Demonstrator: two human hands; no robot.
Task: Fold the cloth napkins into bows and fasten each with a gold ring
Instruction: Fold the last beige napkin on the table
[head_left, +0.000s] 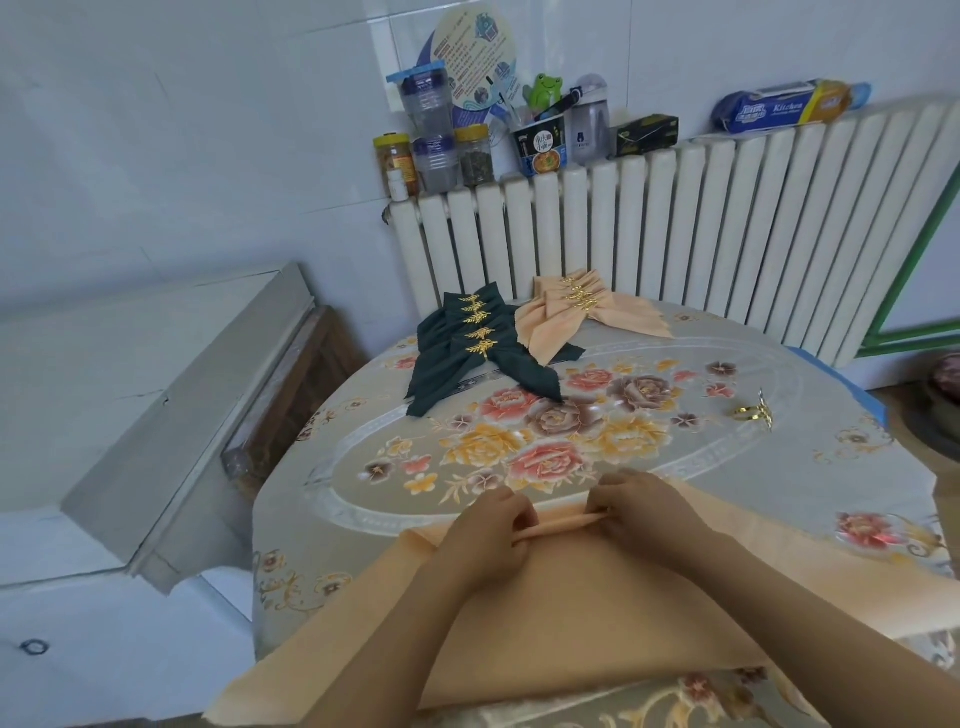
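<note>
White tiles and a ribbed radiator (675, 223) stand behind the flower-patterned surface (571, 431). At its far side lie finished bows: a row of dark green napkins (467, 353) and, to their right, a row of peach ones (576, 312), each cinched with a gold ring. One loose gold ring (756, 413) waits to the right. At the near edge a peach napkin (561, 597) lies spread, barely begun. The left hand (485, 530) and right hand (644, 512) sit close together at its far edge, fingers curled, pinching up a first narrow pleat. By the look of it, pleating, gathering and ringing remain.
</note>
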